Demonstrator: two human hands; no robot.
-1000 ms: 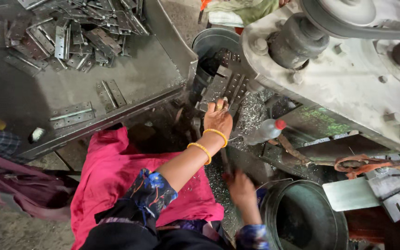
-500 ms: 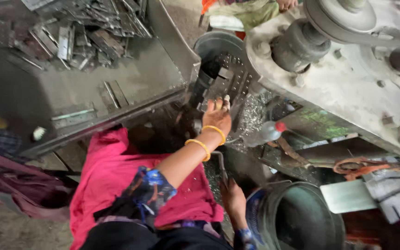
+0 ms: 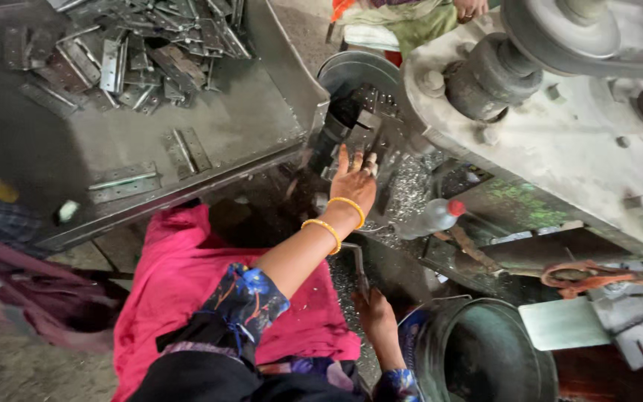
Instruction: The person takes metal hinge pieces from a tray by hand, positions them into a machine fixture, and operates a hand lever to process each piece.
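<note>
Metal hinges (image 3: 366,145) sit stacked in the press (image 3: 560,126) bed. Left hand (image 3: 353,182), two yellow bangles at the wrist, rests on them, fingers (image 3: 344,158) spread wide. Right hand (image 3: 376,320) is lower, fingers closed around a lever (image 3: 359,264) beside a dark drum (image 3: 478,350). More hinges lie heaped on the grey surface (image 3: 240,112). A plastic bottle (image 3: 432,218) lies near the left hand.
</note>
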